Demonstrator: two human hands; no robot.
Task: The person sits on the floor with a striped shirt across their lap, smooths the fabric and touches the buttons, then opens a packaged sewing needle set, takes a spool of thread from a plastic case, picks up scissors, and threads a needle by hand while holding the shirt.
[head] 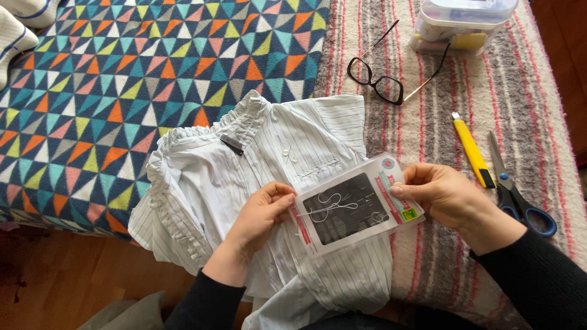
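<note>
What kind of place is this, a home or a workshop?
Most likely a home, perhaps a bed or sofa used for sewing. The shirt lies on a patterned blanket and a striped cover, with wooden floor below. Both hands hold a needle pack.

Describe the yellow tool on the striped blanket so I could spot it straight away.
Start at the pink-and-grey striped woven blanket on the right, then look just beyond the person's right hand. The slim yellow plastic utility knife lies there beside the blue-handled steel scissors. It is the only straight yellow bar, black at its near end.
</note>
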